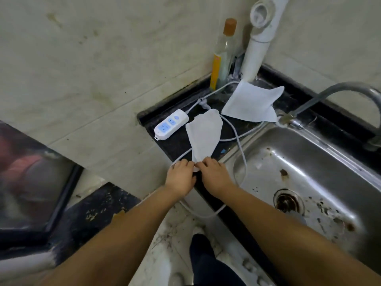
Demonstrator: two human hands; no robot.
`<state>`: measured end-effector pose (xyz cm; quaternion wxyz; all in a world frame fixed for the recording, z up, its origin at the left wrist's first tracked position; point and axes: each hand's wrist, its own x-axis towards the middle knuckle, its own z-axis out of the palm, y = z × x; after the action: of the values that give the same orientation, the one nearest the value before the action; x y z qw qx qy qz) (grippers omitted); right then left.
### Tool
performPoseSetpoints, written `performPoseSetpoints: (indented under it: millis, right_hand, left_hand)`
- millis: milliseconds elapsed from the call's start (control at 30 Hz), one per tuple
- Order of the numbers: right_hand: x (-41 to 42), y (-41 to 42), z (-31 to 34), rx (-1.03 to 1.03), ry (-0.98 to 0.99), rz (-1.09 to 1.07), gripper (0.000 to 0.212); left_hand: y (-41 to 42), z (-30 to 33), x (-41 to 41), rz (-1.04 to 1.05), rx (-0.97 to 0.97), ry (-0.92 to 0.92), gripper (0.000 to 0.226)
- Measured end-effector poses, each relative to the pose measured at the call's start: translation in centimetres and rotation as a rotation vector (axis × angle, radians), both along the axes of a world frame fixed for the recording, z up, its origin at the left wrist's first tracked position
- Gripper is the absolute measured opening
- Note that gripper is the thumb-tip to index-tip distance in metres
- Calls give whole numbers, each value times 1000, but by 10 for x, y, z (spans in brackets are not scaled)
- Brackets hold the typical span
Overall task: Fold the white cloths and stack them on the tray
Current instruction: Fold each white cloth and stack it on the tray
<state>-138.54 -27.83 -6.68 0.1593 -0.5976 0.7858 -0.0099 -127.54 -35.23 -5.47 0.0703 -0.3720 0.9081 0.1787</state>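
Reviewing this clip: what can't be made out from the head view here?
- Tray: none in view.
- Near corner of the near cloth: covered by the left hand and right hand.
- Bottle label: too blurred to read.
- Tap base: cut off by the right edge.

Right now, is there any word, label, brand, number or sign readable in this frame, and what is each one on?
No text can be read in this frame.
Bottle by the wall: its yellow label is too blurred to read.
Power strip on the counter: only blue socket faces show, no legible marking.
Both white cloths, the near cloth and the far cloth, are plain.
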Motion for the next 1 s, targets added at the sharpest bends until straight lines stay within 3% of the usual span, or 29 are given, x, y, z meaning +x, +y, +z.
performPoseSetpoints:
  millis: [200, 367, 567, 733, 833, 1000]
  right_hand:
    - [-19, -8, 0, -2, 30, 51, 30]
    - [-27, -2, 13, -214, -37, -8, 22]
    - [-25, 20, 51, -397, -22, -121, 25]
    - [-2, 65, 88, -579, -105, -262, 22]
    - [17, 104, 103, -688, -216, -345, 18]
    - [44, 194, 122, -695, -295, -474, 17]
  left_hand:
    - [-3, -14, -16, 79, -23, 31, 28]
    - [-1, 5, -20, 99, 11, 281, 9]
    - [11, 54, -21, 286, 140, 605, 8]
    - [38, 101, -2, 342, 290, 920, 16]
    - [61, 122, 13, 281, 389, 959, 19]
    - [117, 139, 21, 189, 502, 999, 15]
